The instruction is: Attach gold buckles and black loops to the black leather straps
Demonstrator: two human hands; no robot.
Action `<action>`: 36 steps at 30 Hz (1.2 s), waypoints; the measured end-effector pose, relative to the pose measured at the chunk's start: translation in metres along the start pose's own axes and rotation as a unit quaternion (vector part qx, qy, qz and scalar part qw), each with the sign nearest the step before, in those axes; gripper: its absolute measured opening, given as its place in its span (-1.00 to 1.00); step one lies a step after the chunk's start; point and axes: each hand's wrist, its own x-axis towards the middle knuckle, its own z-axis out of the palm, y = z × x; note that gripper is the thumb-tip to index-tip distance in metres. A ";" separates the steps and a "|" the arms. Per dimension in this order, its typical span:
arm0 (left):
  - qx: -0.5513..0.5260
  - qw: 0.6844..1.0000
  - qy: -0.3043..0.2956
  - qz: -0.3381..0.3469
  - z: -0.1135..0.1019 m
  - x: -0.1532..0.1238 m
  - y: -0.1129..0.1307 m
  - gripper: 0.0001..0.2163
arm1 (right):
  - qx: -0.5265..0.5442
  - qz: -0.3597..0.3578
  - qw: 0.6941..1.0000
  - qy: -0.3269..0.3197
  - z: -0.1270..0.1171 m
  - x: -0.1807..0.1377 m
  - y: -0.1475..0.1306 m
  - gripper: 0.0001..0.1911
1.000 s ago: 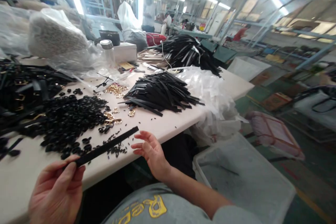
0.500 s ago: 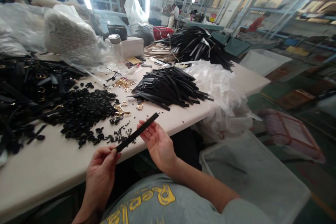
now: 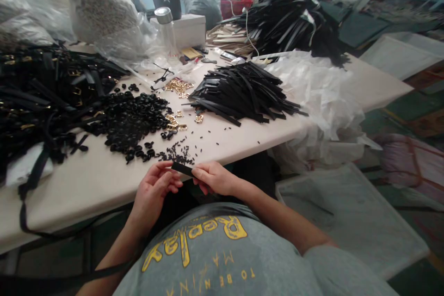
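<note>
Currently a black strap (image 3: 182, 169) is pinched in closed fingers of left hand (image 3: 156, 190) and right hand (image 3: 215, 178); the strap pile (image 3: 243, 95) lies untouched.

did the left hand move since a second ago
Yes. The left hand has moved right along the table edge, toward the right hand; both now pinch the black strip below the scattered black bits.

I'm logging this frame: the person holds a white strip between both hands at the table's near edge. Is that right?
Not quite: the strip is black, not white. The head view shows the left hand and right hand holding it between them at the table's near edge.
</note>
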 end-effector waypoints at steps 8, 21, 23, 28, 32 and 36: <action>0.046 0.998 0.010 -0.043 -0.005 0.002 0.002 -0.62 | -0.095 -0.062 0.993 0.030 0.012 -0.007 -0.001 -0.75; 0.024 0.999 0.014 -0.037 -0.005 -0.002 -0.007 -0.68 | -0.192 -0.173 0.944 0.206 0.025 -0.005 0.011 -0.86; 0.027 0.999 0.004 -0.024 -0.007 -0.002 -0.010 -0.70 | -0.226 -0.182 0.933 0.212 0.025 -0.005 0.010 -0.89; 0.169 0.981 -0.067 0.068 -0.014 -0.002 -0.006 -0.76 | -0.286 -0.223 0.908 0.210 0.025 -0.004 0.011 -0.96; 0.350 0.895 -0.119 0.251 -0.019 0.006 0.001 -0.87 | -0.320 -0.220 0.897 0.212 0.025 -0.004 0.010 -0.95; 0.404 0.835 -0.130 0.351 -0.023 0.014 0.002 -0.86 | -0.322 -0.197 0.903 0.205 0.026 -0.006 0.005 -0.94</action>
